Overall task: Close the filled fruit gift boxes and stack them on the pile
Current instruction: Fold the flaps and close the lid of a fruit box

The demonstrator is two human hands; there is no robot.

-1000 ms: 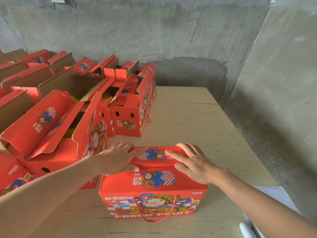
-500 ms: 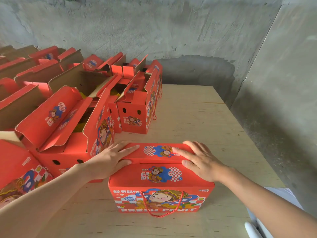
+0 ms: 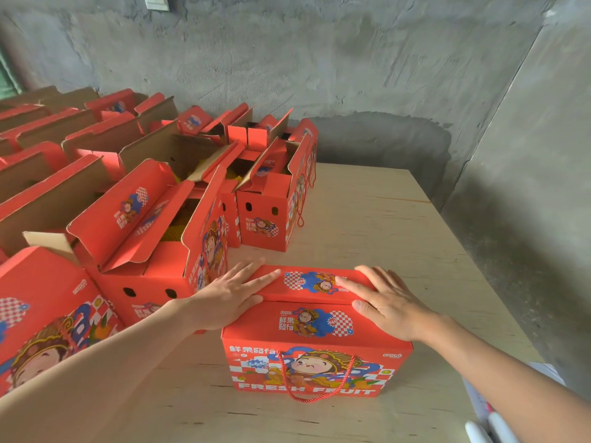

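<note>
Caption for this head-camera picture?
Left hand and right hand press the red gift box shut beside open boxes.

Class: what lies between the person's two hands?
Head view: between the left hand and the right hand lies the printed lid of the closed box.

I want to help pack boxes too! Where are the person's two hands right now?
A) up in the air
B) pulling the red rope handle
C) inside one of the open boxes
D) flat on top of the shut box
D: the left hand and the right hand both lie with straight fingers on the closed top flaps of the box, and the rope handle hangs untouched at its front.
</note>
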